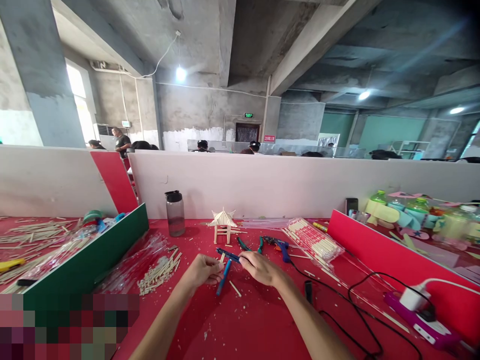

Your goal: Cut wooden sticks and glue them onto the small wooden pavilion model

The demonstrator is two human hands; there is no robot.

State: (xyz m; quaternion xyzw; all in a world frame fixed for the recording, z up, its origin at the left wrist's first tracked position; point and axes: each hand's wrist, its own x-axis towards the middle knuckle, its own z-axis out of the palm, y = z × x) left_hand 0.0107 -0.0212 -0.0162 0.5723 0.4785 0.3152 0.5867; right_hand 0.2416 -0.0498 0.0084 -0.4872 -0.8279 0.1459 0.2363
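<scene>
My left hand [204,270] is closed, pinching a short wooden stick [222,258] between thumb and fingers. From the right, my right hand [259,268] grips a slim dark-blue tool [229,255]; its far end reaches the stick, and its exact kind is unclear. Just beneath, a blue pen-like object [224,278] lies slanted on the red tabletop, beside a loose stick piece [235,288]. Beyond both hands stands a small pavilion model [223,226] built of wooden sticks, upright on its legs.
Pliers with green handles [244,244] and a blue glue gun [282,247] lie right of the model. Cut sticks [159,272] are piled left, near a dark bottle [175,214]. Bagged sticks [313,241], black cables [330,280] and a purple power strip [420,320] occupy the right.
</scene>
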